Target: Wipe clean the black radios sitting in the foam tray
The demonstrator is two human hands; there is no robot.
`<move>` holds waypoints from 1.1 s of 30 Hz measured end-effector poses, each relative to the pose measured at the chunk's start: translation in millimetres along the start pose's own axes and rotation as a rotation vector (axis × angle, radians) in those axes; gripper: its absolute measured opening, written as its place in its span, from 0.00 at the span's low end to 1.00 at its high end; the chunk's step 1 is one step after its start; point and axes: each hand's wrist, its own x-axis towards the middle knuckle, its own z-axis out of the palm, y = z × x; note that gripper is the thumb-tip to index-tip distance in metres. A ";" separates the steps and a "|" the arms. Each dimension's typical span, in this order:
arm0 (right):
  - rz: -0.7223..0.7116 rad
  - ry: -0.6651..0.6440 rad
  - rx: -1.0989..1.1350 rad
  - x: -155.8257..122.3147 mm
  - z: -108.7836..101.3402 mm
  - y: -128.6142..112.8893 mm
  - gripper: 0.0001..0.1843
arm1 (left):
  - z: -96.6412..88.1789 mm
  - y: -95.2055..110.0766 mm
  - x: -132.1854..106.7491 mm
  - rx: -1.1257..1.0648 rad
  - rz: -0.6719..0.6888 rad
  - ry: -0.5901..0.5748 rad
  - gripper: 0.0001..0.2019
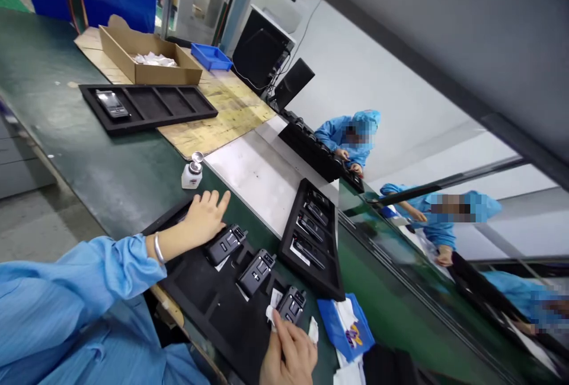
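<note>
My left hand (203, 219) lies flat with fingers stretched out on the upper end of a black foam tray (208, 299) in front of me, beside a black handheld device (226, 244). Two more such devices (256, 271) sit in the tray's slots. My right hand (288, 352) pinches a small white cloth or paper (269, 314) against the lowest device (291, 305). A silver bangle (157, 248) circles my left wrist, below a blue sleeve.
A second black tray (331, 281) with several devices lies beside mine. A small white dispenser bottle (192, 172), a blue bag (344, 325), a far tray (146, 106) with one device, a cardboard box (142, 59) and a blue bin (211, 56) lie around. Workers in blue suits (351, 136) sit along the line.
</note>
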 end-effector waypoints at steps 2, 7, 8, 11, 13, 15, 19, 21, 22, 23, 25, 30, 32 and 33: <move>0.022 -0.013 0.032 -4.3 -2.2 1.6 0.14 | 10.0 27.6 -4.9 0.001 0.066 -0.023 0.43; -0.024 -0.050 0.087 3.3 -5.2 0.0 0.13 | 35.9 66.0 -1.8 -0.035 0.086 -0.096 0.43; -0.027 -0.028 0.091 5.3 -7.0 1.0 0.12 | 37.3 63.5 -3.4 -0.049 0.093 -0.089 0.42; 0.026 0.098 0.106 11.7 -11.8 5.0 0.14 | 35.5 41.2 -23.4 -0.141 0.186 -0.041 0.47; 0.063 0.140 0.140 19.4 -10.0 3.0 0.15 | 33.5 22.4 -46.5 -0.335 0.351 0.048 0.50; 0.027 0.088 0.188 31.9 -1.1 -6.5 0.14 | 32.8 7.7 -70.3 -0.560 0.496 0.156 0.51; -0.168 -0.069 0.273 62.8 32.4 -41.2 0.11 | 32.5 -3.5 -98.5 -0.744 0.530 0.231 0.50; -0.281 -0.124 0.309 73.8 47.8 -55.8 0.11 | 31.5 -4.4 -101.6 -0.758 0.531 0.243 0.51; -0.338 -0.148 0.319 77.6 53.1 -59.9 0.12 | 30.6 -4.7 -101.5 -0.761 0.534 0.249 0.51; -0.392 -0.165 0.319 80.4 56.6 -61.4 0.13 | 29.7 -5.1 -100.8 -0.765 0.544 0.255 0.52; -0.473 -0.174 0.286 84.6 58.7 -58.3 0.15 | 27.9 -6.1 -99.0 -0.774 0.563 0.259 0.52; -0.404 -0.126 0.147 91.4 53.0 -47.4 0.15 | 28.5 -8.9 -95.9 -0.781 0.537 0.218 0.53; -0.380 -0.127 0.199 91.8 53.8 -50.8 0.14 | 30.3 -10.5 -95.3 -0.778 0.532 0.190 0.53; -0.397 -0.143 0.235 91.8 55.1 -52.8 0.15 | 31.0 -11.3 -95.1 -0.773 0.537 0.185 0.53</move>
